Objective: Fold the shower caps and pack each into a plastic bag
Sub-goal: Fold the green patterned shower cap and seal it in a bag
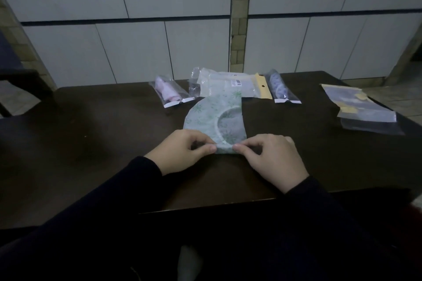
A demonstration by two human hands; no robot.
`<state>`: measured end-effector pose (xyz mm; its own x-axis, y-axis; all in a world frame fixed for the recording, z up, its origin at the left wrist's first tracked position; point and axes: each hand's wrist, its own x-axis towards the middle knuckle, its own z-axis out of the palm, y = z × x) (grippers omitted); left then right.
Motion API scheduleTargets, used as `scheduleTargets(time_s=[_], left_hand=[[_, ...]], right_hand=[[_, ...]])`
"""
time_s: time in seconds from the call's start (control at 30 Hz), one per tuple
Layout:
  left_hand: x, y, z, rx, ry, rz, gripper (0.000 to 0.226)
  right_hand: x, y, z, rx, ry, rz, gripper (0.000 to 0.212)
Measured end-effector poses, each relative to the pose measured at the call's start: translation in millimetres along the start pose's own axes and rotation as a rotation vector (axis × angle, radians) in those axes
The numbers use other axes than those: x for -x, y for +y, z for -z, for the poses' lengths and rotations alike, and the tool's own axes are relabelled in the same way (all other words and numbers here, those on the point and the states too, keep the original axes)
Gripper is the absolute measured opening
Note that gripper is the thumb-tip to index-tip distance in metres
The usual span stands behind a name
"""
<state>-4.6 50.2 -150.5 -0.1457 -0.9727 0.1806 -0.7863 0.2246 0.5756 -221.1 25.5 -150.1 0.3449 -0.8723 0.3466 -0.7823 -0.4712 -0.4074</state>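
A pale green shower cap [205, 114] with a leaf print lies folded in half on the dark table [102, 132], its round opening facing right. My left hand [185, 150] and my right hand [271, 157] both pinch its near edge, which is turned up into a small fold between the fingertips. A stack of empty plastic bags [365, 109] lies at the right of the table.
At the back of the table lie a bag with a rolled pink cap [169, 92], a bag with a rolled blue patterned cap [279, 88] and a larger pack with a yellow header [228, 84]. A tiled wall stands behind. A dark chair [20, 84] is at left.
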Motion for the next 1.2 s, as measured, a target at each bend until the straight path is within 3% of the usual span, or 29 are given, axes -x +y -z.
scheduleTargets(time_s=[0.17,0.33,0.53,0.73,0.9,0.97,1.2], left_hand=[[-1,6,-2,0.089,0.089,0.073,0.010],[-4,7,-8,0.015,0.163,0.133,0.012],[-5,7,-16,-0.144,0.206,0.039,0.012],[-2,7,-8,-0.210,0.140,-0.066,0.010],[-4,2,-8,-0.280,0.144,-0.154,0.010],[-4,-2,-7,-0.264,0.167,-0.184,0.011],[0,-15,5,-0.135,0.092,-0.182,0.029]], right_hand=[[-6,3,-3,-0.012,0.010,-0.023,0.026],[-16,3,-4,0.017,-0.008,-0.067,0.029],[-22,-1,-6,0.112,-0.002,-0.055,0.029],[-26,-3,-5,0.215,0.002,0.006,0.029],[-27,-4,-8,0.241,0.112,0.136,0.014],[-27,-4,-10,0.243,0.074,0.186,0.010],[-18,3,-4,0.266,-0.053,0.204,0.032]])
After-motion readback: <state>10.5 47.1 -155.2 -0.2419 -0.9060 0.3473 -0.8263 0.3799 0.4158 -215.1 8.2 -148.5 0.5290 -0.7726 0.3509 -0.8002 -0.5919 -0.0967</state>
